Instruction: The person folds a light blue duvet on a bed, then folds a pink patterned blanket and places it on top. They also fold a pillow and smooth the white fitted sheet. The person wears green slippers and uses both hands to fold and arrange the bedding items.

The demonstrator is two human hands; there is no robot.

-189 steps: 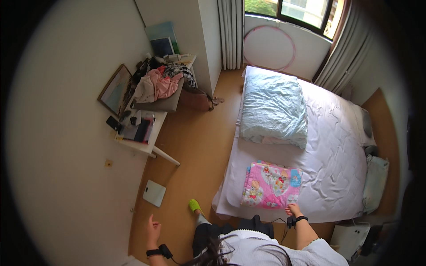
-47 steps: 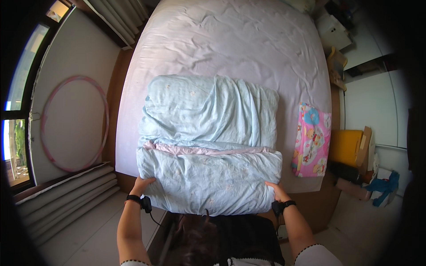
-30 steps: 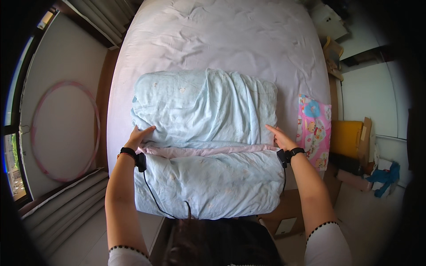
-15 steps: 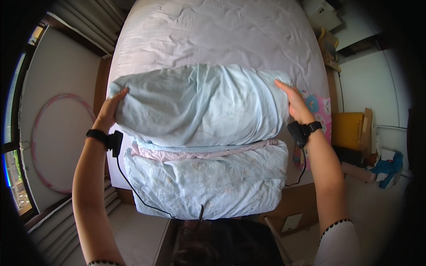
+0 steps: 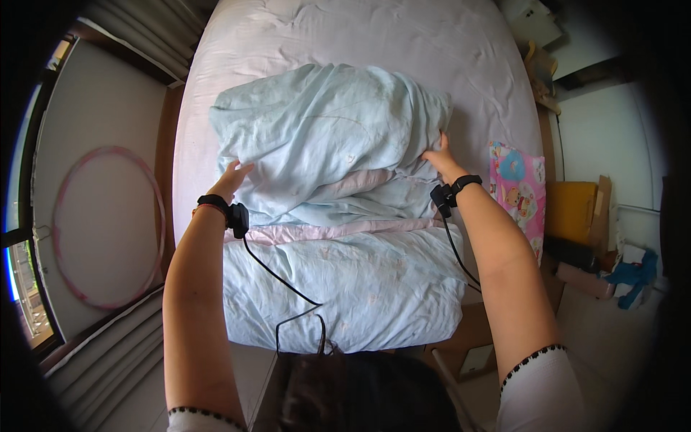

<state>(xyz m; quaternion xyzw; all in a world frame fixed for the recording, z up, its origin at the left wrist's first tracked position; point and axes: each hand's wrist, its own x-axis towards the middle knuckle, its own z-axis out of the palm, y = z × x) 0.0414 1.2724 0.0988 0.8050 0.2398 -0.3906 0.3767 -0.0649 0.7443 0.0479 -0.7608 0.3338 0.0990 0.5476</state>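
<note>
Head | pale bed [image 5: 374,32] | hoop [image 5: 57,227] — by wall [image 5: 111,108] | left grip [image 5: 230,181], right grip [image 5: 445,160] — holding quilt [image 5: 324,137]

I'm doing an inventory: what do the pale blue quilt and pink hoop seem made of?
Pale blue quilt: soft, matte fabric, perhaps cotton; it creases and bulges as if padded.
Pink hoop: probably plastic, as it keeps a slim ring shape; its finish is too small to judge.

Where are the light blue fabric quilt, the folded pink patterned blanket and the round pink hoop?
Light blue fabric quilt [image 5: 317,133]: head view, middle of its raised far section.
Folded pink patterned blanket [image 5: 520,194]: head view, middle of its visible top.
Round pink hoop [image 5: 109,150]: head view, top of its ring.
</note>
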